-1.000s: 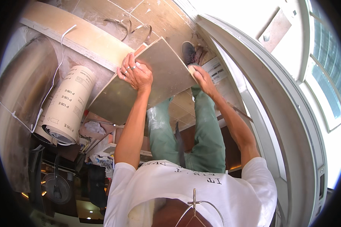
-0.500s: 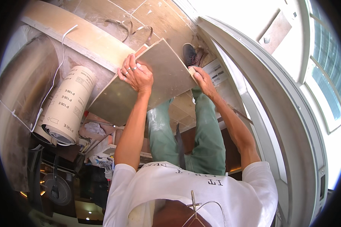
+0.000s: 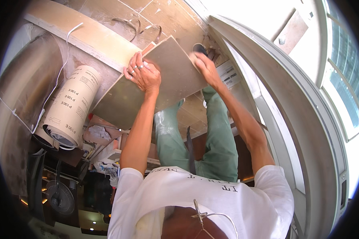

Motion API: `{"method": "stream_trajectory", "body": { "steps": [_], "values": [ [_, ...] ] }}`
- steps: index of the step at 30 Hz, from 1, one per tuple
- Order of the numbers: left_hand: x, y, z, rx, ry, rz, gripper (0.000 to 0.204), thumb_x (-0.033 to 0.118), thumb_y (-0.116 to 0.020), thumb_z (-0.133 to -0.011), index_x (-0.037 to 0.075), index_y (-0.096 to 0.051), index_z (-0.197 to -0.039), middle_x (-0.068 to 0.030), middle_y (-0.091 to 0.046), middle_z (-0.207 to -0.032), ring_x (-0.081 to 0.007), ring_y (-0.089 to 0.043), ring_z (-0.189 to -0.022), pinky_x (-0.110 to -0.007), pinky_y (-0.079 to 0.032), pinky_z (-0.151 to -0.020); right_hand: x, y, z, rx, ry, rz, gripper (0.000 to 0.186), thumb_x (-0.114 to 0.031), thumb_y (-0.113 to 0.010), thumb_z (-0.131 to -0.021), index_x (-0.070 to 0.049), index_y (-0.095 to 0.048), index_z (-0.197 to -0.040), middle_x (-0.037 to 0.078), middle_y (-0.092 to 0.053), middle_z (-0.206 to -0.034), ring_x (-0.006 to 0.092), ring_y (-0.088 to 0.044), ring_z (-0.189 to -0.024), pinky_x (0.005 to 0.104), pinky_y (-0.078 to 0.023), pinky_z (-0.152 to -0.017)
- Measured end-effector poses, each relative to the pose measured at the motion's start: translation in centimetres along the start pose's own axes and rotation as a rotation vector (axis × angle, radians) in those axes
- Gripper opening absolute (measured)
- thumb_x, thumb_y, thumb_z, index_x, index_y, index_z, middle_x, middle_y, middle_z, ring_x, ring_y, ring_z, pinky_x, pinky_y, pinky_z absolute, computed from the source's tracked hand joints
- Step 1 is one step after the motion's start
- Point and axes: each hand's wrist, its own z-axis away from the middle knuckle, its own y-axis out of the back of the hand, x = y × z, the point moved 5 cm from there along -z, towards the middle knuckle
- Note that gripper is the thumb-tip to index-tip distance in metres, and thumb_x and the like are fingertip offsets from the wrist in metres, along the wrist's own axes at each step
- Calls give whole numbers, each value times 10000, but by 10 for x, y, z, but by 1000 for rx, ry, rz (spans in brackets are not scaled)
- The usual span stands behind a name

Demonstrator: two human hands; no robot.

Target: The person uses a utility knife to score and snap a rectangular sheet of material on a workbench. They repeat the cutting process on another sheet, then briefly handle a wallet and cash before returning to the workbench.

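A flat grey-brown panel is held tilted above my legs, its upper left edge by a pale board. My left hand, with rings on its fingers, grips that edge, fingers curled over it and palm on the face. On the panel's right edge, near the upper corner, my right hand is closed around a small tan block pressed to the edge. Motion blurs its fingers and the block, whose exact kind I cannot make out.
Rolls of sandpaper stand left of the panel, beside a dark curved surface with a white cord. Thin curled strips lie on the tiled floor. A grey metal door frame runs along my right.
My right hand has slid up along the panel's right edge with the small tan block, away from my body. My left hand keeps its grip on the panel, which has barely moved.
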Motion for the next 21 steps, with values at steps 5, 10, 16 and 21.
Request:
{"method": "stream_trajectory", "body": {
  "steps": [5,10,16,21],
  "values": [
    [3,-8,-3,24,-43,5,364,163,-457,-901,98,-545,-1249,-63,-605,-1248,-246,-536,-1186,-519,-215,-1115,-91,-26,-112,48,239,14,479,-374,-520,-962,5,-589,-1247,200,-620,-1215,345,-570,-1146,373,-419,-987],
    [2,-8,1,37,-33,7,378,152,-479,-878,100,-549,-1246,-58,-607,-1240,-245,-535,-1185,-521,-215,-1117,43,13,38,-18,-62,17,543,-438,-484,-972,10,-588,-1262,188,-587,-1301,328,-528,-1229,380,-375,-1053],
    [-3,-4,5,62,12,-6,360,160,-493,-886,121,-559,-1238,-65,-604,-1216,-238,-526,-1188,-530,-202,-1127,50,78,121,325,-213,292,610,-474,-400,-1004,39,-574,-1283,264,-582,-1293,384,-538,-1229,414,-383,-1055],
    [1,7,-5,0,85,153,374,160,-495,-899,96,-564,-1260,-89,-595,-1240,-260,-494,-1214,-536,-212,-1131,-35,16,89,320,183,232,612,-494,-426,-1005,-1,-523,-1354,182,-570,-1275,309,-544,-1177,402,-403,-1008]
  ]
}}
